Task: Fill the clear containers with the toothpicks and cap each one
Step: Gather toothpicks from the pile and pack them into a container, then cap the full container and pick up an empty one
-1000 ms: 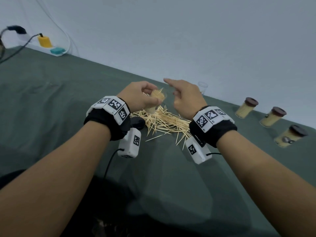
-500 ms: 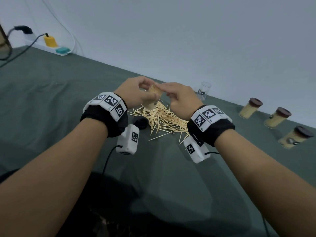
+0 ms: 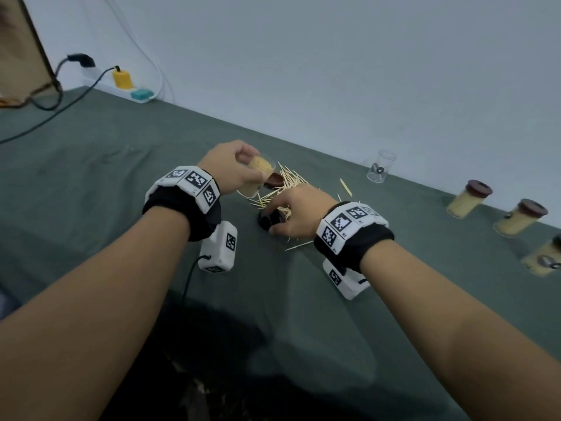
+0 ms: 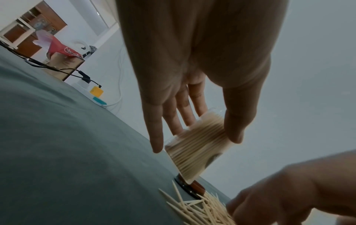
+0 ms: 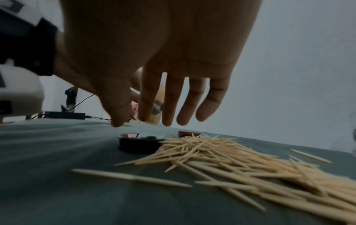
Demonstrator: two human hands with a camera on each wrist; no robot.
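My left hand (image 3: 232, 167) grips a clear container (image 3: 257, 177) packed with toothpicks, tilted, uncapped, just above the table; in the left wrist view the thumb and fingers (image 4: 181, 115) clamp the container (image 4: 196, 147). My right hand (image 3: 299, 208) hovers low over a dark cap (image 3: 267, 221) with its fingers (image 5: 171, 105) spread and straight, holding nothing. The dark cap (image 5: 137, 144) lies at the edge of the loose toothpick pile (image 5: 231, 161). A brown cap (image 3: 274, 180) lies beside the held container. An empty clear container (image 3: 381, 165) stands further back.
Three capped, filled containers (image 3: 469, 199) (image 3: 520, 218) (image 3: 543, 259) stand along the right by the wall. A power strip with plugs (image 3: 133, 89) and cables sits at the far left. Green cloth (image 3: 91, 183) covers the table.
My right hand has left the mouth of the held container and dropped down to the dark cap on the table. My left hand still holds the filled container.
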